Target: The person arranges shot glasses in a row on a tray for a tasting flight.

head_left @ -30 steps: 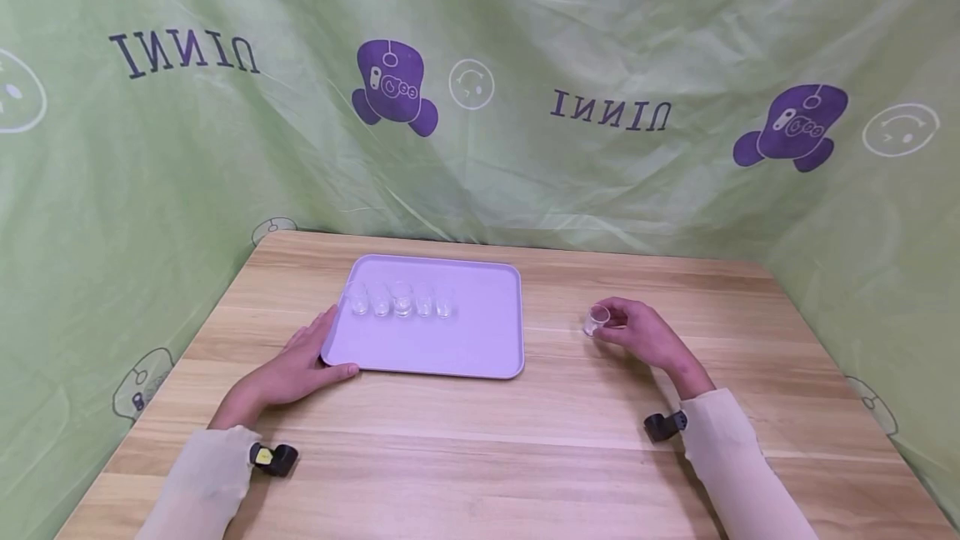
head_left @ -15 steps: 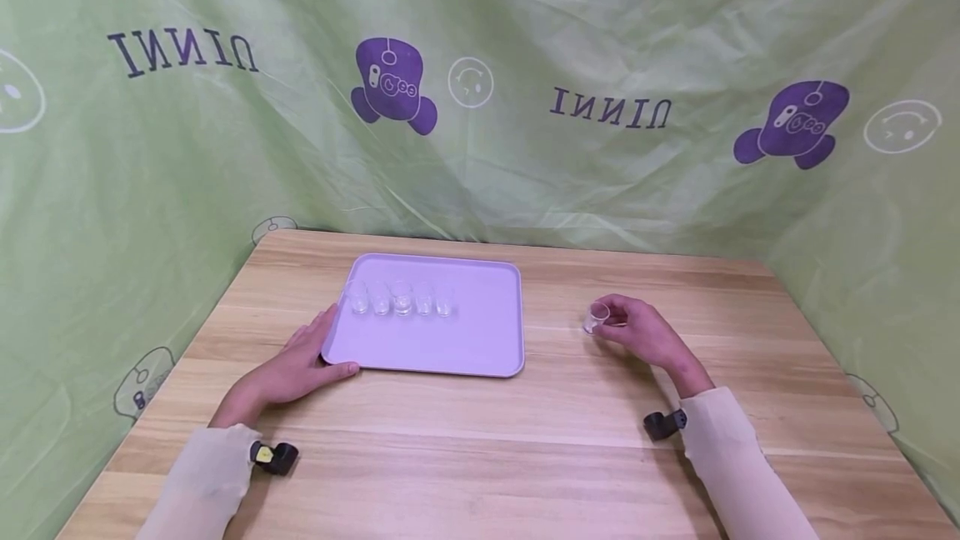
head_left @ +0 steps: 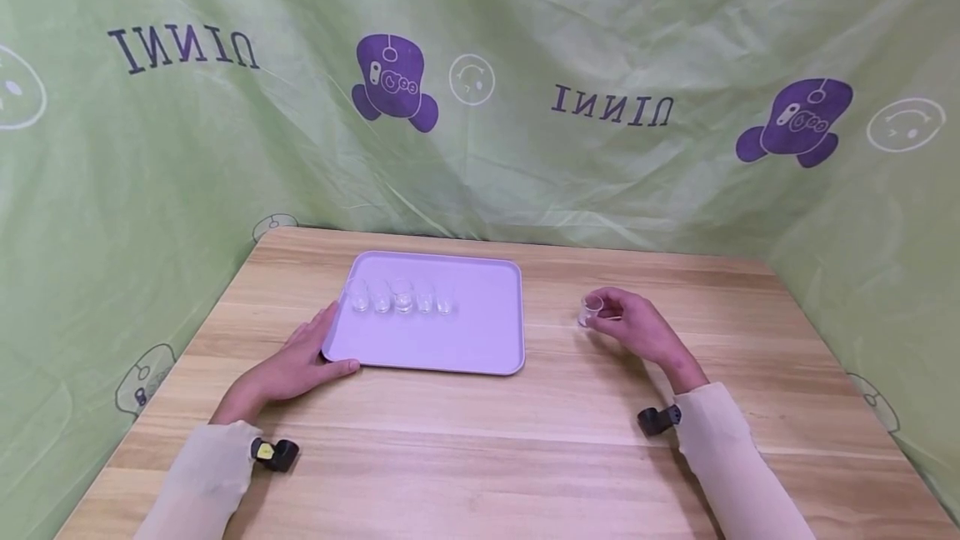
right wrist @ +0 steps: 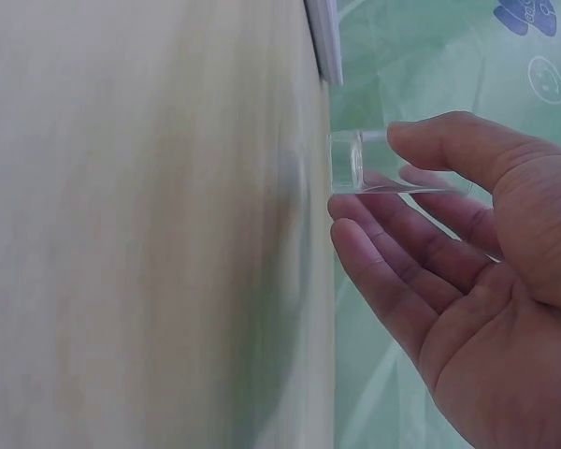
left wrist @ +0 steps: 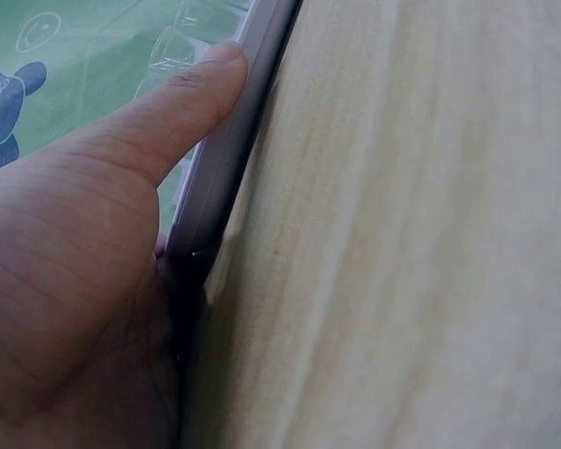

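My right hand (head_left: 633,325) pinches a small clear shot glass (head_left: 590,310) between thumb and fingers, to the right of the tray. In the right wrist view the shot glass (right wrist: 346,161) has its thick base close over the wooden table, with the thumb (right wrist: 439,140) on its side. On the left, my left hand (head_left: 292,365) rests against the near left corner of a purple tray (head_left: 465,344), fingers along the left side and thumb at the front edge. The left wrist view shows that thumb (left wrist: 192,98) lying on the tray rim (left wrist: 229,140).
Several clear shot glasses (head_left: 403,298) stand in a row on the left half of the tray. The wooden table (head_left: 480,457) ends at a green printed curtain (head_left: 510,165) behind and at both sides. A small black camera (head_left: 658,420) sits at each sleeve cuff.
My right hand has shifted slightly left and away from me with the shot glass, in the last half second. The left hand and the tray have stayed put.
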`<state>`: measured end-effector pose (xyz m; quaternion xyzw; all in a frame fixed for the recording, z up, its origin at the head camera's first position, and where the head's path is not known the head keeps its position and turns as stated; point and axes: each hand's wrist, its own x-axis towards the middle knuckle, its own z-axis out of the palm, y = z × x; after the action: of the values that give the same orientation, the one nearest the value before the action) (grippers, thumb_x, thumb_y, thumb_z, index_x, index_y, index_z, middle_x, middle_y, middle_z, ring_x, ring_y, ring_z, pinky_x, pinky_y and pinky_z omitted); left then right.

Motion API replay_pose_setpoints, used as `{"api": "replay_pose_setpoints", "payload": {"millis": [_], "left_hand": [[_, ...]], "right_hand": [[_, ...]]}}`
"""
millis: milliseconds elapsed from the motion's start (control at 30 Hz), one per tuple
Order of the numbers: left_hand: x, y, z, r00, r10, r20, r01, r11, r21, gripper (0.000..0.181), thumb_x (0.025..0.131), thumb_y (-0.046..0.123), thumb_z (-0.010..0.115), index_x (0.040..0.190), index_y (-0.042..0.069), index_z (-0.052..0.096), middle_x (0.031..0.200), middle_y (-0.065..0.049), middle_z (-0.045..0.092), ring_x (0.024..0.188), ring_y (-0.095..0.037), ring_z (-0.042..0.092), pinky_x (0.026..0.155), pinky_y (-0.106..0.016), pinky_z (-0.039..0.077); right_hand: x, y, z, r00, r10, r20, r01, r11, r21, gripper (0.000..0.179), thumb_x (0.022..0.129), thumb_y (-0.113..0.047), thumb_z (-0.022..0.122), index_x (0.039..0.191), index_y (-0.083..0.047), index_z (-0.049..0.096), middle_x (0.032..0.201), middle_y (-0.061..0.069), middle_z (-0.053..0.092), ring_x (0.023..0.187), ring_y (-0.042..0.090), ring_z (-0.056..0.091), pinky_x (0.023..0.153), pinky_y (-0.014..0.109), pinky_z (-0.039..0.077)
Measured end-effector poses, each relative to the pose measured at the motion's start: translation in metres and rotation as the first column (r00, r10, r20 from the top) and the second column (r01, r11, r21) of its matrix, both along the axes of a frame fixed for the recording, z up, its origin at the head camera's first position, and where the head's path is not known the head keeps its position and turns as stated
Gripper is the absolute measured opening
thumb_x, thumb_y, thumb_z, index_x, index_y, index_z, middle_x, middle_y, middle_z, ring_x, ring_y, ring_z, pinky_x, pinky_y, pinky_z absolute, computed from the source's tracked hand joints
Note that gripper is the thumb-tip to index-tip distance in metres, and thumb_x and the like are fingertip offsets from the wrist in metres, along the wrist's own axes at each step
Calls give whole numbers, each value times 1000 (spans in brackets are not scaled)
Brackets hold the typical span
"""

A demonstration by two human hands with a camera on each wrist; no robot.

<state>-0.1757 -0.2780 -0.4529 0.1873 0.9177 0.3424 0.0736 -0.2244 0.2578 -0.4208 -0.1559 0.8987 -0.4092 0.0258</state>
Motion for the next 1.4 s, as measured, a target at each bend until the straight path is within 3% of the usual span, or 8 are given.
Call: {"api": "replay_pose_setpoints", "payload": {"millis": [400,667,1033,1400], "left_hand": [[0,0,-1,1000,3,-2,-3,1000,-2,105,96,42,71,163,-1,2,165,-34,9,152,-50,6,118,-67,4],[0,0,-2,1000,1,-4,-1,1000,-1,105,97,41,72,163,-2,3,165,-34,9,152,-50,6,118,-67,4],[1,2,-1,1000,3,-6,-3,1000,1,105,96,41,72,163,-3,4,165,-34,10,151,-51,7,117,-68,5],[2,2,-3,1000,2,-31,-1,1000,9,104,96,40,72,164,-1,4,165,-32,10,151,-50,8,116,-69,4]], "right_hand": [[-8,-30,7,999,34,-6,-34,997,-64,33,94,-8,77,124,3,67,118,16,70,105,30,68,91,41,57],[-12,-55,7,998,70,5,-69,993,-97,28,94,-7,77,119,0,69,115,13,69,104,28,68,90,40,57],[-13,-93,7,989,149,21,-144,975,-170,29,93,-1,76,119,7,67,111,18,70,104,33,69,89,37,58],[-24,-126,2,982,189,10,-186,976,-109,27,90,-1,78,115,1,69,109,9,71,102,25,69,87,32,58]]}}
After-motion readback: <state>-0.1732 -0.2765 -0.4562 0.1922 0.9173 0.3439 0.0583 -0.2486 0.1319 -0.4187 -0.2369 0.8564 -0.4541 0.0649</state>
